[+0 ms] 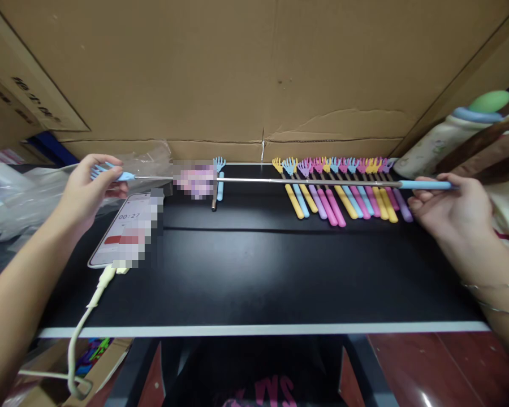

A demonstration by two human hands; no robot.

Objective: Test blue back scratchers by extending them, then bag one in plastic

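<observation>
A telescopic back scratcher (254, 180) with a blue claw and blue handle is stretched out to full length across my view, above the black table (254, 277). My left hand (94, 182) grips its claw end. At the other end, my right hand (452, 209) pinches the blue handle. Behind and below the rod, a row of collapsed back scratchers (343, 198) in yellow, blue, pink and purple lies on the right half of the table. Another short blue back scratcher (220, 183) lies left of centre, beside a dark-tipped rod and a blurred pinkish item (195, 181).
A phone (123, 232) showing a timer lies at left, with a pale cable (95, 297) running over the front edge. Clear plastic bags (34, 198) crowd the left side. Cardboard (220, 73) walls the back. A cream bottle-shaped item (436, 141) leans at right.
</observation>
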